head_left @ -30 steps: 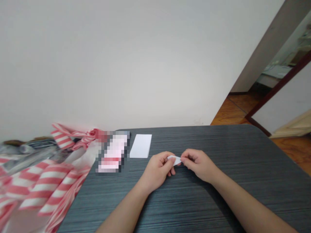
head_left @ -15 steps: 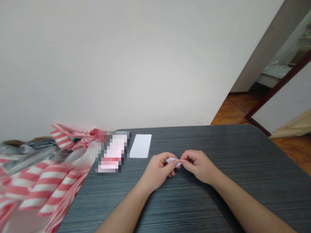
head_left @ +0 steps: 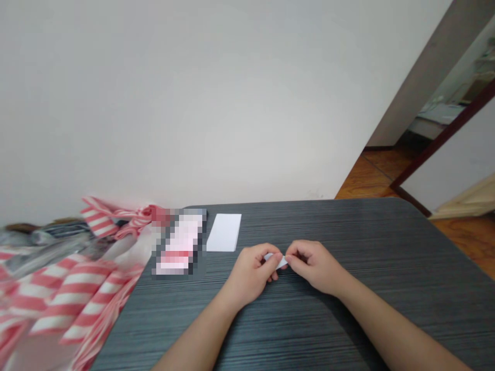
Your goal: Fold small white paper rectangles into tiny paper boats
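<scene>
A small folded piece of white paper (head_left: 281, 263) is held between my two hands, just above the dark wood-grain table (head_left: 309, 330). My left hand (head_left: 253, 270) pinches its left part between thumb and fingers, hiding much of it. At the paper's right end, the thumb and index finger of my right hand (head_left: 315, 265) are pinched together on its tip. Beyond my left hand lies a stack of white paper sheets (head_left: 224, 233), flat on the table.
A blurred-out pinkish rectangular item (head_left: 180, 242) lies left of the stack. Red-and-white striped cloth (head_left: 77, 288) is heaped beside the table's left edge. Behind the table rises a pale wall (head_left: 232, 103); wooden floor (head_left: 363, 172) shows at the right.
The paper has tilted slightly between my fingers, so less of its upper part and more of its lower face shows. Both hands stay almost in place; the stack is unmoved.
</scene>
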`<state>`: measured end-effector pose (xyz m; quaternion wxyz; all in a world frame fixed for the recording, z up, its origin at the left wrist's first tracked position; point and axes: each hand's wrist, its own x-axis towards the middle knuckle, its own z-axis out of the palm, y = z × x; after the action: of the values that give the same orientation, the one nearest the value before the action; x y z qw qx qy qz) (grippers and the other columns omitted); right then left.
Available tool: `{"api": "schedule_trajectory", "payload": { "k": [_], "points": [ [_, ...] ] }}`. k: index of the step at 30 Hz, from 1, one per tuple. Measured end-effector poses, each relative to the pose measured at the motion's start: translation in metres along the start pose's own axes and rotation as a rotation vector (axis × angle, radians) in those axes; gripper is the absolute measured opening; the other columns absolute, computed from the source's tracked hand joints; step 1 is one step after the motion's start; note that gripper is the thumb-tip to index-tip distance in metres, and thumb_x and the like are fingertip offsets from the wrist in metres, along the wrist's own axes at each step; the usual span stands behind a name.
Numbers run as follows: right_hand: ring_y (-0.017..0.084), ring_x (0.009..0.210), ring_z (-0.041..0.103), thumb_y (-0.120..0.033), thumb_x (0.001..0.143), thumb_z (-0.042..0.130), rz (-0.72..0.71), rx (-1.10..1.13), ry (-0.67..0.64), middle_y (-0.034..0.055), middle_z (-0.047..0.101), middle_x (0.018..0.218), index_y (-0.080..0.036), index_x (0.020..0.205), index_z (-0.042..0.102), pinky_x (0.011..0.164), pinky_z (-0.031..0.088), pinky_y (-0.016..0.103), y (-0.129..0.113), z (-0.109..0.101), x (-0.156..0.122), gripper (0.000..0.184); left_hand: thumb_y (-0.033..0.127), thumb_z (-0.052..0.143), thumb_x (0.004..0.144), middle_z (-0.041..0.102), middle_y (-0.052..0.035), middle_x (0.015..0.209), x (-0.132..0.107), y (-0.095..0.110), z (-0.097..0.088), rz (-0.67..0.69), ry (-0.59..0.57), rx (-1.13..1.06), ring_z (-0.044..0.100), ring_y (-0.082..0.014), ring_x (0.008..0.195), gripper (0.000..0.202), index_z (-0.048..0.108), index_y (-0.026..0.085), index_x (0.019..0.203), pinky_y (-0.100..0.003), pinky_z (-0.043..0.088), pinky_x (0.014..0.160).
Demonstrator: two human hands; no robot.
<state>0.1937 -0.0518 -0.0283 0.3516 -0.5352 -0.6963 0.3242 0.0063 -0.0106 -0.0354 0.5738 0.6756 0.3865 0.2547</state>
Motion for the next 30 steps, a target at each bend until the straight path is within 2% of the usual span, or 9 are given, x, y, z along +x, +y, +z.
{"api": "schedule_trajectory", "payload": {
  "k": [8, 20, 30],
  "points": [
    [0.014, 0.064, 0.056, -0.015, 0.085, 0.056, 0.010, -0.004, 0.033, -0.0005, 0.063, 0.068, -0.018, 0.073, 0.064, 0.061, 0.041, 0.024, 0.0054, -0.0003, 0.0000, 0.014, 0.038, 0.055, 0.090, 0.063, -0.0003, 0.056, 0.0022, -0.0019, 0.0022, -0.056, 0.029, -0.102, 0.055, -0.0114, 0.048, 0.026, 0.065, 0.014, 0.086, -0.021, 0.044, 0.050],
    [0.014, 0.067, 0.056, -0.017, 0.088, 0.054, 0.015, 0.019, -0.003, -0.0002, 0.062, 0.070, -0.017, 0.076, 0.063, 0.064, 0.041, 0.024, 0.0021, -0.0005, -0.0002, 0.015, 0.035, 0.051, 0.093, 0.063, 0.0002, 0.058, 0.0002, 0.0013, -0.0004, -0.001, 0.002, 0.016, 0.057, -0.0114, 0.051, 0.028, 0.066, 0.016, 0.080, -0.020, 0.045, 0.053],
    [0.013, 0.063, 0.053, -0.016, 0.087, 0.056, 0.012, -0.025, -0.006, -0.0015, 0.059, 0.066, -0.017, 0.072, 0.062, 0.060, 0.038, 0.023, 0.0030, -0.0008, 0.0004, 0.016, 0.035, 0.057, 0.088, 0.062, 0.0001, 0.059, 0.0012, 0.0000, 0.0024, -0.030, 0.000, -0.036, 0.059, -0.0120, 0.052, 0.023, 0.067, 0.014, 0.082, -0.021, 0.046, 0.052]
  ]
}}
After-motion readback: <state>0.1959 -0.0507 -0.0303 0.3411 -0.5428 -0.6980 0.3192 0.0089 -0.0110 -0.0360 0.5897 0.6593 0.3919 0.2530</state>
